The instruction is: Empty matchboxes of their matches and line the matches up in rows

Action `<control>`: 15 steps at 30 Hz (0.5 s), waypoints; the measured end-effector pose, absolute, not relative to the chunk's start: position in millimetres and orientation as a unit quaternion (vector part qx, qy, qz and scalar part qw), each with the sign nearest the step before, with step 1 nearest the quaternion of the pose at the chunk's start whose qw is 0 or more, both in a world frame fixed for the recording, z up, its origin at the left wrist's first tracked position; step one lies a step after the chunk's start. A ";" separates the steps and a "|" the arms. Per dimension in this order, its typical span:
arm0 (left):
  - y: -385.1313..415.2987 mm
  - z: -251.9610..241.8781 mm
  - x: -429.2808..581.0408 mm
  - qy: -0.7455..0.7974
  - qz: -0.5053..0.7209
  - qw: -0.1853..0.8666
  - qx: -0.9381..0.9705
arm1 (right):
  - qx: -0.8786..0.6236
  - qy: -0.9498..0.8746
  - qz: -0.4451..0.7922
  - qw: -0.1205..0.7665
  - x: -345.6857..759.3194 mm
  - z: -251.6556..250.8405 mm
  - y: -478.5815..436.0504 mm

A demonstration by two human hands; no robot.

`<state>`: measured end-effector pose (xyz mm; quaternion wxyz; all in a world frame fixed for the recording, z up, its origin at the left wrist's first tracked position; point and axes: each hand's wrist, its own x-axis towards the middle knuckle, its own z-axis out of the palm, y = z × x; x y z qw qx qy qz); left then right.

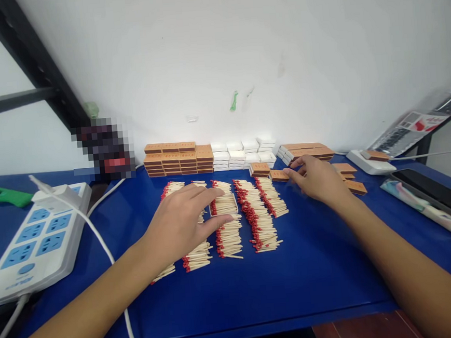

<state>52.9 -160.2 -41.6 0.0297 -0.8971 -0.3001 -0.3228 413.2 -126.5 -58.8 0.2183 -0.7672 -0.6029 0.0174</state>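
Observation:
My left hand (184,216) is closed around a small white matchbox tray (224,205) filled with red-tipped matches, thumb on its near side and fingers on its far side. The tray sits over one of several rows of loose matches (258,213) on the blue table. Farther back on the right, my right hand (314,177) has its fingertips on the end of a brown matchbox sleeve (278,175). Another brown matchbox (260,169) stands just behind it. The sleeve's right end is hidden by the fingers.
Brown matchboxes (178,159) are stacked along the wall, beside white trays (243,154). More brown sleeves (310,150) lie behind my right hand. A power strip (39,235) with cables is at left, a green-handled tool (9,196) behind it, and a black phone (438,191) at right.

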 end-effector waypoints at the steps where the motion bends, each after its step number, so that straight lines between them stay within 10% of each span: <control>1: -160.0 -41.9 53.1 -0.296 -0.326 0.029 -0.897 | -0.762 -0.609 -0.003 0.220 411.4 -57.5 -127.8; 7: -160.8 -44.1 55.3 -0.313 -0.323 0.016 -0.893 | -0.476 -0.805 -0.017 0.354 358.7 -38.1 -170.6; 15: -172.2 -40.9 63.5 -0.337 -0.302 -0.062 -0.889 | -0.284 -0.892 -0.173 0.305 289.4 -52.6 -207.0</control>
